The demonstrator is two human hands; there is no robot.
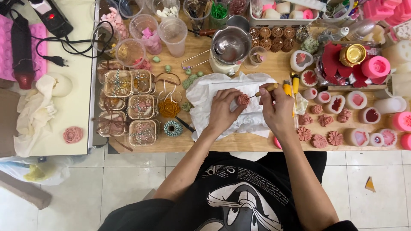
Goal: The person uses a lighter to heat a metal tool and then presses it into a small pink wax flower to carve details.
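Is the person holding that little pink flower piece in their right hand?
No, the left hand holds the pink flower piece over the white paper, while the right hand grips a wooden-handled tool.

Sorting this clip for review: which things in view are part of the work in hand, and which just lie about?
In hand:
left hand holding a small pink flower piece
right hand working a wooden-handled tool at it
white paper beneath

Lying about:
tied clear boxes
twine spool
metal pot
plastic cups
silicone moulds
finished flowers

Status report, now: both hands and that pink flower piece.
Left hand pinching pink flower piece over white paper. Right hand holding wooden-handled tool, tip at flower. Nothing in between.
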